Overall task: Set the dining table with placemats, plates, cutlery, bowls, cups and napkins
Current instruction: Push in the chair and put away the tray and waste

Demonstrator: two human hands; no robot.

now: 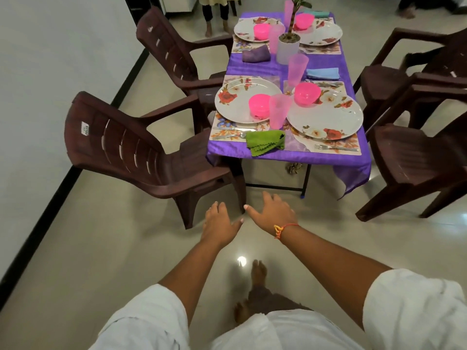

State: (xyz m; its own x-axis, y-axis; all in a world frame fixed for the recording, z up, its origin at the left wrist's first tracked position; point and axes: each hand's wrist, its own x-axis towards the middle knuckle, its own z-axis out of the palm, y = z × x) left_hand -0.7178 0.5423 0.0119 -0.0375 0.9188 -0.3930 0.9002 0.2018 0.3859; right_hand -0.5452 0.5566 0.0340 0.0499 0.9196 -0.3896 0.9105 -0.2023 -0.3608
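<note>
Left hand (219, 223): palm down, fingers straight and spread, holding nothing; over the floor, short of the table.
Right hand (271, 212): same pose, fingers apart, empty; just beside the left, thumb tips near each other. Orange thread (283, 229) round the wrist.
Feet (259, 271): bare, on pale tile below the arms.
Table (278, 156): ahead of both hands, well apart from them, under a purple cloth.
Near-left setting: floral mat (219, 133); plate (235, 102) on it; pink bowl (259, 105) on the plate; pink cup (279, 111) at the plate's right edge; spoon (230, 135) along the mat's near strip; green napkin (265, 142), crumpled, just right of the spoon.
Near-right setting: second plate (328, 120) on its own mat; second bowl (307, 93) on its far-left rim; fork (336, 147) on the mat's near strip; blue napkin (323, 73) beyond the plate; second cup (298, 69) just left of that napkin.
Far-left setting: third plate (243, 27) with third bowl (262, 31); third cup (275, 37) beside it; purple napkin (255, 54) on the near side.
Far-right setting: fourth plate (326, 32) with fourth bowl (304, 21); teal napkin (317, 13) beyond; fourth cup (287, 10) at the far end, partly behind the plant.
Centre: plant in a white pot (288, 48), between the far plates.
Chairs, brown plastic: two at the left (121, 145), two at the right (417, 157).
</note>
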